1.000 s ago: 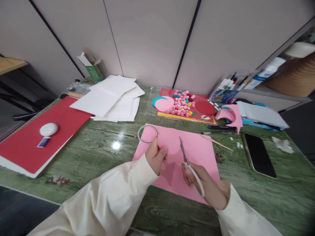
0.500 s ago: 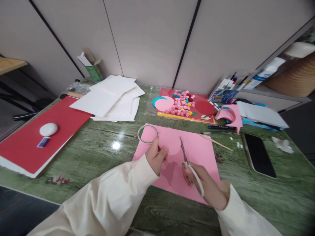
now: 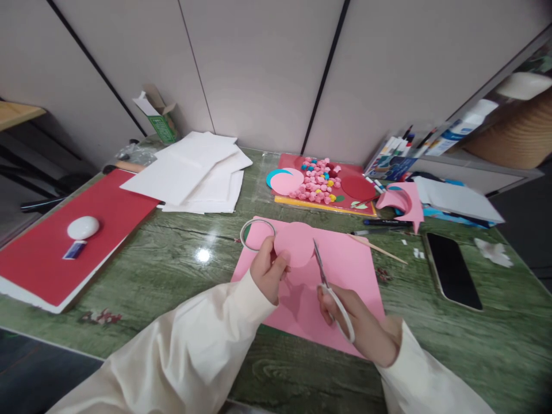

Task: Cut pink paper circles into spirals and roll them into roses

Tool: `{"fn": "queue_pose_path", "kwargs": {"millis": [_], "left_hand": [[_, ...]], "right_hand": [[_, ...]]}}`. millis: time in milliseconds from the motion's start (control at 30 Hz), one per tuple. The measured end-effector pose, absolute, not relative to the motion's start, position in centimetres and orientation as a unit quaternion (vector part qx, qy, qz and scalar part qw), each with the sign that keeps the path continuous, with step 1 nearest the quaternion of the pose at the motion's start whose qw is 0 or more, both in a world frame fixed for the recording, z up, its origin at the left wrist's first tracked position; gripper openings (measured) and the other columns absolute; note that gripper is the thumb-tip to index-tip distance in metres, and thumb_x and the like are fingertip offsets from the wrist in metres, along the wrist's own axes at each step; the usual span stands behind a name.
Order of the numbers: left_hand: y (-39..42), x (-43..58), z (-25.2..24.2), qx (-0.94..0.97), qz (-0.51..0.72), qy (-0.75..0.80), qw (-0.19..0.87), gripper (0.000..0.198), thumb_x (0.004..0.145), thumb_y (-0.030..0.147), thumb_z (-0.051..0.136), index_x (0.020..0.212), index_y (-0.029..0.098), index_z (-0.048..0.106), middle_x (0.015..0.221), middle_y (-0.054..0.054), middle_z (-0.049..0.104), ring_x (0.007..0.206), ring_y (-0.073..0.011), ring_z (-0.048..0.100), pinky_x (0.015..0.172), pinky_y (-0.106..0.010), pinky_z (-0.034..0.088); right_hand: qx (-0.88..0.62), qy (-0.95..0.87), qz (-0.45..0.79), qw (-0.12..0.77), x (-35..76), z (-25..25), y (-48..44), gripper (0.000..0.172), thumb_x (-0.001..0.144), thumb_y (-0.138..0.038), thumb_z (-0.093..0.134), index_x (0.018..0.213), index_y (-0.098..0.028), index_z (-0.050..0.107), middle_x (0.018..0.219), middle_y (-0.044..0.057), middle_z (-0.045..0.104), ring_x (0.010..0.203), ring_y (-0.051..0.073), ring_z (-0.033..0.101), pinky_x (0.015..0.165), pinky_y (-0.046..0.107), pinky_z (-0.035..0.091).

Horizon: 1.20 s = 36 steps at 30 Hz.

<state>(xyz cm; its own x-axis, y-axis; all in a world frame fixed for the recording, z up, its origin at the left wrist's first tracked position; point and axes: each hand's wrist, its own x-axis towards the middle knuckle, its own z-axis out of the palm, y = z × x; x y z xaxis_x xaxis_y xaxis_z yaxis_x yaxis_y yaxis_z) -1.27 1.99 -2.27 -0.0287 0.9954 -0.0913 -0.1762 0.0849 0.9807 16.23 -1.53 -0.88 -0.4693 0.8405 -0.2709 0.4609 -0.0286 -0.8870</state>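
Observation:
My left hand (image 3: 268, 270) pinches a pink paper circle (image 3: 295, 244) and holds it tilted up above a large pink sheet (image 3: 345, 270) on the green table (image 3: 172, 270). My right hand (image 3: 351, 322) grips white-handled scissors (image 3: 325, 279), blades pointing away and nearly closed, their tips just right of the circle. A clear tape ring (image 3: 257, 234) lies at the sheet's far left corner, right beside my left fingers.
White sheets (image 3: 194, 172) are stacked at the back left, by a red board (image 3: 56, 253) bearing a white oval lump (image 3: 83, 227). A tray of coloured paper balls (image 3: 321, 181) sits behind the sheet. A wooden stick (image 3: 379, 248), pens and a black phone (image 3: 452, 270) lie right.
The pink circle has come up off the sheet and stands tilted in my left fingers. The scissors and right hand have barely shifted.

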Motion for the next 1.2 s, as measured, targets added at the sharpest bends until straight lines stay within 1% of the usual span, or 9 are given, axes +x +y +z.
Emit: {"fn": "queue_pose_path", "kwargs": {"millis": [133, 233, 333, 467, 567, 800, 1033, 1200], "left_hand": [[1.99, -1.15, -1.98, 0.429, 0.534, 0.472, 0.555, 0.022, 0.076, 0.032, 0.05, 0.09, 0.017, 0.043, 0.067, 0.003, 0.045, 0.05, -0.0061, 0.043, 0.043, -0.019, 0.037], [1.87, -1.0, -1.83, 0.438, 0.509, 0.48, 0.565, 0.025, 0.072, 0.028, 0.055, 0.09, 0.018, 0.04, 0.074, 0.002, 0.049, 0.056, -0.0078, 0.049, 0.045, -0.019, 0.04], [1.71, -1.05, -1.67, 0.45, 0.486, 0.499, 0.559, 0.024, 0.072, 0.026, 0.055, 0.088, 0.018, 0.038, 0.069, 0.003, 0.05, 0.056, -0.0086, 0.051, 0.045, -0.019, 0.04], [1.56, -1.34, -1.36, 0.458, 0.467, 0.502, 0.565, 0.026, 0.071, 0.024, 0.055, 0.091, 0.017, 0.039, 0.06, 0.005, 0.05, 0.051, -0.0082, 0.05, 0.046, -0.019, 0.039], [1.52, -1.48, -1.37, 0.456, 0.463, 0.506, 0.567, 0.027, 0.07, 0.024, 0.055, 0.091, 0.017, 0.041, 0.057, 0.005, 0.05, 0.048, -0.0077, 0.048, 0.046, -0.02, 0.039], [1.52, -1.47, -1.82, 0.461, 0.472, 0.492, 0.568, 0.025, 0.071, 0.02, 0.052, 0.093, 0.017, 0.04, 0.059, 0.005, 0.049, 0.049, -0.0077, 0.048, 0.045, -0.019, 0.038], [1.58, -1.43, -1.71, 0.439, 0.504, 0.466, 0.58, 0.032, 0.07, 0.018, 0.052, 0.098, 0.018, 0.037, 0.061, 0.005, 0.048, 0.051, -0.0075, 0.047, 0.044, -0.019, 0.037], [1.7, -1.29, -1.74, 0.413, 0.533, 0.46, 0.578, 0.038, 0.068, 0.017, 0.053, 0.101, 0.018, 0.035, 0.07, 0.004, 0.048, 0.051, -0.0066, 0.047, 0.043, -0.018, 0.036]], "right_hand": [[-0.489, -0.671, 0.528, 0.178, 16.13, -0.73, -1.54, 0.035, 0.089, -0.038, 0.03, 0.064, -0.018, 0.042, 0.06, -0.002, 0.043, 0.059, 0.011, 0.041, 0.06, 0.025, 0.032], [-0.484, -0.67, 0.534, 0.179, 16.03, -0.6, -1.53, 0.036, 0.089, -0.041, 0.029, 0.064, -0.018, 0.041, 0.059, -0.002, 0.043, 0.058, 0.012, 0.041, 0.059, 0.025, 0.033], [-0.485, -0.667, 0.537, 0.18, 15.98, -0.64, -1.52, 0.038, 0.088, -0.044, 0.029, 0.063, -0.018, 0.04, 0.059, -0.002, 0.043, 0.057, 0.012, 0.04, 0.059, 0.025, 0.033], [-0.485, -0.669, 0.533, 0.18, 15.96, -0.68, -1.47, 0.037, 0.088, -0.044, 0.03, 0.063, -0.018, 0.04, 0.059, -0.002, 0.042, 0.057, 0.011, 0.04, 0.058, 0.025, 0.032], [-0.488, -0.674, 0.526, 0.176, 15.91, -0.45, -1.42, 0.037, 0.088, -0.044, 0.03, 0.063, -0.018, 0.04, 0.058, -0.003, 0.041, 0.057, 0.011, 0.039, 0.058, 0.025, 0.032], [-0.489, -0.674, 0.525, 0.174, 15.87, -0.35, -1.57, 0.037, 0.088, -0.044, 0.029, 0.063, -0.018, 0.041, 0.059, -0.003, 0.042, 0.058, 0.011, 0.04, 0.058, 0.025, 0.032], [-0.483, -0.673, 0.529, 0.184, 16.01, -0.6, -1.6, 0.037, 0.088, -0.043, 0.031, 0.063, -0.018, 0.042, 0.058, -0.002, 0.045, 0.057, 0.011, 0.042, 0.058, 0.025, 0.033], [-0.489, -0.676, 0.523, 0.175, 15.93, -0.39, -1.63, 0.037, 0.089, -0.041, 0.03, 0.063, -0.018, 0.043, 0.058, -0.002, 0.046, 0.058, 0.012, 0.042, 0.058, 0.026, 0.034]]}}
